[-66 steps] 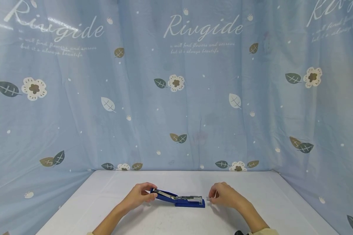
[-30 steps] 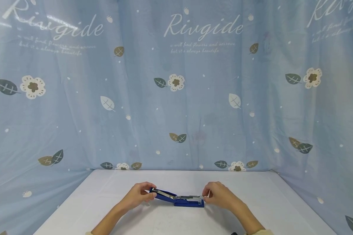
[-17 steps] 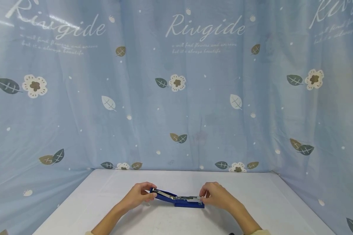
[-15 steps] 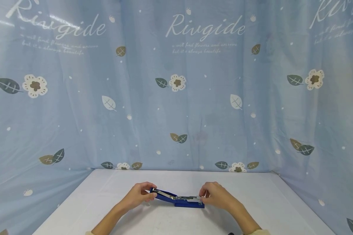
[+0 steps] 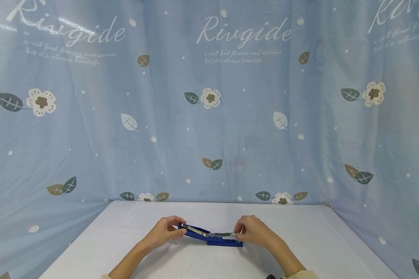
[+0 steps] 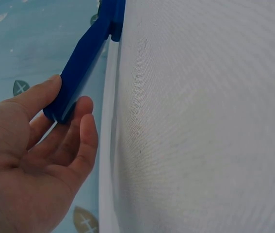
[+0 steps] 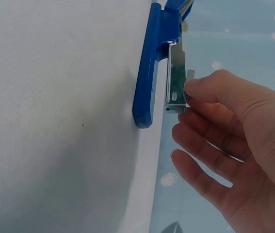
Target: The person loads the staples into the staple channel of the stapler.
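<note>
A blue stapler [image 5: 211, 235] lies opened out near the front middle of a white tabletop [image 5: 317, 236], its plastic base flat on the surface and its blue top cover swung back and up to the person's left, leaving the bright metal staple channel [image 5: 220, 234] bared along the middle. The left hand [image 5: 164, 231] holds the raised end of the cover, thumb on one face and curled fingers on the other, a grip seen close in the left wrist view, where the blue cover [image 6: 81, 68] rests between the thumb and the fingertips [image 6: 84, 104]. The right hand [image 5: 253, 231] is at the stapler's other end; in the right wrist view the thumb and forefinger [image 7: 200, 87] pinch a small strip of staples [image 7: 189, 76] against the open top of the metal channel [image 7: 177, 77], while the other fingers hang loosely spread below. That view shows the channel as a narrow steel trough with a squared front end and a small slot in its side, standing a little clear of the rounded blue base [image 7: 149, 73] beneath it. The base is a plain, deep blue with a smooth matt finish. Behind the tabletop hangs a pale blue curtain [image 5: 209, 108] printed with white flowers, grey and brown leaves and the word "Rivgide" in white script. Pale sleeves show at the bottom edge of the head view, at each forearm.
</note>
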`<state>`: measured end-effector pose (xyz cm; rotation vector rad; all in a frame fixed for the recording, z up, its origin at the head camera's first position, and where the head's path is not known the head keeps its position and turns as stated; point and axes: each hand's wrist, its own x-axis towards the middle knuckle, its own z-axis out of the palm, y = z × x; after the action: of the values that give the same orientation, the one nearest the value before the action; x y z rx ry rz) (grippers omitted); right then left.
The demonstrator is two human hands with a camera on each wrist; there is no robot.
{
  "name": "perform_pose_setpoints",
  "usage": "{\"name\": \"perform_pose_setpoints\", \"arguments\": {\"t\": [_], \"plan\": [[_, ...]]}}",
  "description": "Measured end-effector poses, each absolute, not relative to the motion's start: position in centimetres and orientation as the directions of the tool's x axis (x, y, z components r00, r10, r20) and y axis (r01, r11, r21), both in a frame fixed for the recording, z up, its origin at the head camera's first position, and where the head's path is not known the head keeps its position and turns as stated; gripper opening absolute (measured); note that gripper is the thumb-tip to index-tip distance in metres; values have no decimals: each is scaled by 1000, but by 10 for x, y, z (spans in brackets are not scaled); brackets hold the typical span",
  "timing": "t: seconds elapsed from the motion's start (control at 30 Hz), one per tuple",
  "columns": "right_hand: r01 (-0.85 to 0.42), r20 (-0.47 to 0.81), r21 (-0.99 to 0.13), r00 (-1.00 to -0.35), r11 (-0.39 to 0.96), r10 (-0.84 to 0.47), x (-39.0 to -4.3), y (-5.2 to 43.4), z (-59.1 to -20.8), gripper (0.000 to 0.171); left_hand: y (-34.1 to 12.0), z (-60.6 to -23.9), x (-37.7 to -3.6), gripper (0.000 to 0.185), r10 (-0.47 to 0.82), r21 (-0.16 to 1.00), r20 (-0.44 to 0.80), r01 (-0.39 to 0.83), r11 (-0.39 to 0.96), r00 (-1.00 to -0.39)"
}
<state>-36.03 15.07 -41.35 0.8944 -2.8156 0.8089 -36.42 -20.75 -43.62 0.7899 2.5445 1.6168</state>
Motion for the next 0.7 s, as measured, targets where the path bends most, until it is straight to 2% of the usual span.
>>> {"name": "perform_pose_setpoints", "arguments": {"t": [0.7], "plan": [[-576,228,-478,-810,663,-540,-361,140,-411,5,-208,-439,-367,40,443,851,251,414,322,-861]]}}
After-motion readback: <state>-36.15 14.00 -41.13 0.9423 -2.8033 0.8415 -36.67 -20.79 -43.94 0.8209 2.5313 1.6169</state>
